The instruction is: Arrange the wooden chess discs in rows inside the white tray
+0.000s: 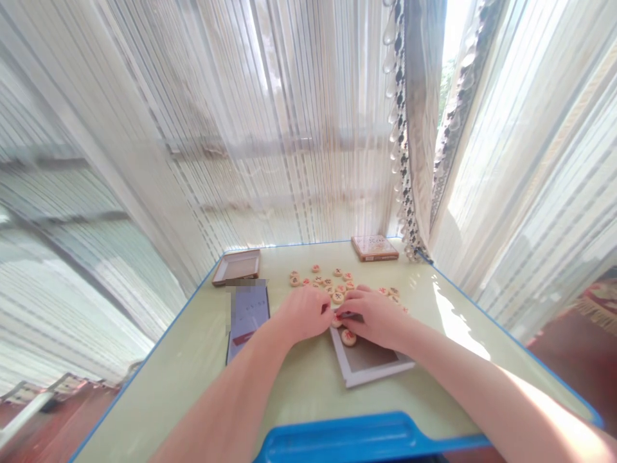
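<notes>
A shallow open box (376, 371) with a pale rim lies in front of me, partly under my right arm. One round wooden Chinese chess piece (349, 337) with a red character rests inside. My right hand (373, 315) reaches over the box, its fingertips closed on another red-marked Chinese chess piece (336, 319) at the far left corner. Beside that corner, my left hand (306, 313) has its fingers curled in; what they may hold is hidden. Many more pieces (338, 298), some red and some dark, lie scattered just beyond both hands.
At the back left sits an empty box lid (241, 265), with a dark-edged flat blue-purple object (253, 307) nearer me. A closed flat box (375, 247) stands at the back right. The table (193, 366) has blue edging; sheer curtains (289, 128) hang behind.
</notes>
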The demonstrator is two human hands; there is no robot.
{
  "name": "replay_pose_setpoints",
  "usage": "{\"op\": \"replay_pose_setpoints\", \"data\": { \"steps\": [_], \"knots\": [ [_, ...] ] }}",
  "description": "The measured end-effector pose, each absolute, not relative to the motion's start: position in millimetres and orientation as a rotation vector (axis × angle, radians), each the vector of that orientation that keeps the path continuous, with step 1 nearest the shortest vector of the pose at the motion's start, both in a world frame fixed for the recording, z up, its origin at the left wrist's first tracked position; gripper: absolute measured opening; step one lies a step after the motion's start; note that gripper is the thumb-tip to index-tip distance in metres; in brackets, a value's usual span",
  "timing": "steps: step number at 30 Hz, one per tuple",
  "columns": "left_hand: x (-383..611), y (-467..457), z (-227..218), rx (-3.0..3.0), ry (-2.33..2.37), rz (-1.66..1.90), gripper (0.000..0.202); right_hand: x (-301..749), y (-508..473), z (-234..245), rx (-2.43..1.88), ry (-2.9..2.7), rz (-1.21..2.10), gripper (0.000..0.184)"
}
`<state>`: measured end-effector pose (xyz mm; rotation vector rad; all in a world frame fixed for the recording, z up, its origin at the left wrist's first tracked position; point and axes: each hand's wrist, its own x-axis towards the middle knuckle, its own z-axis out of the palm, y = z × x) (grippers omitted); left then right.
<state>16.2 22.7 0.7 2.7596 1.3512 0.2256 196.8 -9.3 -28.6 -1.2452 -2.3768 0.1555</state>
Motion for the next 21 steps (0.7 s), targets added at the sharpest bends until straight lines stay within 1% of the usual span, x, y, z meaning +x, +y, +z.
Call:
{"op": "replay_pose_setpoints", "data": {
  "steps": [8, 13, 18, 21],
  "knots": [
    [13.9, 26.2, -0.9, 2.666, 1.355, 0.232, 0.018, 197.8, -14.3, -21.6, -1.309, -2.310, 0.202, 0.016],
    [12.0, 27.1, -4.6, 2.654, 1.329, 0.307, 0.018, 205.0, -27.1, -10.1, -1.246, -2.440, 0.343, 0.014],
    [10.8, 28.2, -8.2, 2.671, 1.335, 0.305, 0.019, 204.8, -28.7, -9.7, -1.274, -2.481, 0.332, 0.011],
    [10.6, 29.6, -9.0, 2.687, 1.312, 0.313, 0.019, 201.9, -25.6, -13.6, -1.317, -2.466, 0.312, 0.016]
  ]
}}
